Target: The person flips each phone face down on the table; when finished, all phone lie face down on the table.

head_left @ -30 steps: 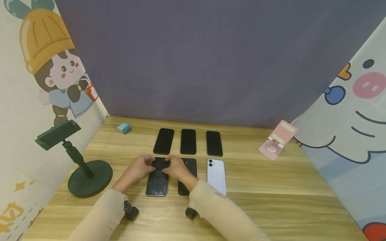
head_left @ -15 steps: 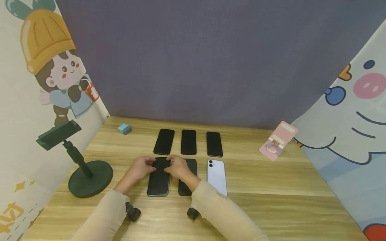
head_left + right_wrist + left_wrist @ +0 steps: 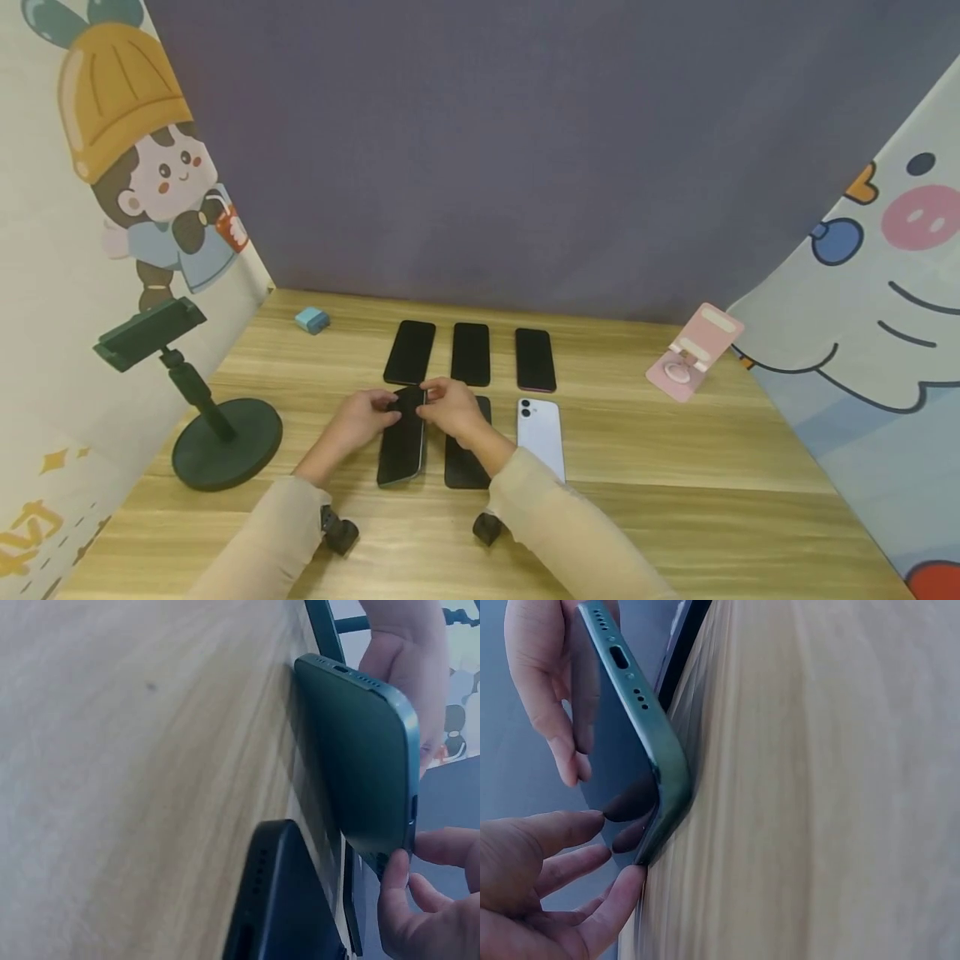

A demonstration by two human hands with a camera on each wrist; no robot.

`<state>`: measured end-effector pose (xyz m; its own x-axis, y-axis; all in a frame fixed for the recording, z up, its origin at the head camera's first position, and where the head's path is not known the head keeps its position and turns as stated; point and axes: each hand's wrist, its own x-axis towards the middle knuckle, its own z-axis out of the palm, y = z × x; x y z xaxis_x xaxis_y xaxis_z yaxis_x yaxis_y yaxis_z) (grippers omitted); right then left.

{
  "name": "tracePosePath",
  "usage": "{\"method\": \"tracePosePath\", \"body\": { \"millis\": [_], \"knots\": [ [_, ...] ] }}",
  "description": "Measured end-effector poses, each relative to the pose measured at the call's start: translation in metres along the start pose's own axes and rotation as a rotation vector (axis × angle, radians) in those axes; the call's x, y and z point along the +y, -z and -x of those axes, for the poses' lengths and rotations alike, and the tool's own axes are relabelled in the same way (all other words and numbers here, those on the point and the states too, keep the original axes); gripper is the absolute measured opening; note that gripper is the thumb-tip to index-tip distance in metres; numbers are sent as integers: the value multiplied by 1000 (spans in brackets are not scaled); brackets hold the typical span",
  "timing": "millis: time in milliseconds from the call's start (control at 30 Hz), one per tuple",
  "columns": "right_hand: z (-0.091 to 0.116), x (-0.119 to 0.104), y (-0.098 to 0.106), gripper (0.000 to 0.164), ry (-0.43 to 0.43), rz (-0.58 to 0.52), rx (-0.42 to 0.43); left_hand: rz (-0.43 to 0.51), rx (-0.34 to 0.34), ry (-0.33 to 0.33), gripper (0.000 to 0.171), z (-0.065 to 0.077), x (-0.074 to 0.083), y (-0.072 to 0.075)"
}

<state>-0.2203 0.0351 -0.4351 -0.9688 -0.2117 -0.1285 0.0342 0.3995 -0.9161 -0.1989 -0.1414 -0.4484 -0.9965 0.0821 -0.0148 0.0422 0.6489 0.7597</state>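
A dark smartphone (image 3: pixel 402 442) with a green metal edge stands tilted at the front left of two rows of phones, its right side raised off the table. My left hand (image 3: pixel 362 417) holds its upper left edge; in the left wrist view a fingertip (image 3: pixel 634 877) meets the rim and the thumb touches the black screen. My right hand (image 3: pixel 453 412) pinches the upper right edge. The right wrist view shows the phone's green back (image 3: pixel 360 757). Beneath my right wrist lies a black phone (image 3: pixel 467 468), partly covered. A white phone (image 3: pixel 540 437) lies back up to its right.
Behind, three black phones (image 3: pixel 470 354) lie in a row. A dark green stand (image 3: pixel 225 446) is at the left, a pink folding stand (image 3: pixel 693 354) at the right. A small light blue block (image 3: pixel 312 320) sits at the back left of the wooden table (image 3: pixel 675 517).
The held phone was flat on the table; its right side has now risen and it has shifted slightly right and away. Both hands moved with it.
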Motion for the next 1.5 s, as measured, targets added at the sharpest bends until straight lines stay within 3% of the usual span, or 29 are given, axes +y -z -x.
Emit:
{"method": "tracePosePath", "body": {
  "millis": [233, 533, 700, 1233, 1500],
  "knots": [
    [2, -4, 3, 39, 19, -191, -11, 155, -8, 15, 32, 0, -1, -4],
    [2, -5, 5, 35, 49, -306, -31, 395, -9, 74, 35, 2, -2, -9],
    [1, -6, 4, 33, 62, -371, -45, 522, -20, 66, 38, 3, -1, -11],
    [7, -18, 1, 37, 73, -350, -74, 757, -43, 99, 41, 9, 9, -9],
    [-3, -6, -8, 40, 46, -324, -89, 786, -32, 107, 44, 9, 6, -8]
  ]
}}
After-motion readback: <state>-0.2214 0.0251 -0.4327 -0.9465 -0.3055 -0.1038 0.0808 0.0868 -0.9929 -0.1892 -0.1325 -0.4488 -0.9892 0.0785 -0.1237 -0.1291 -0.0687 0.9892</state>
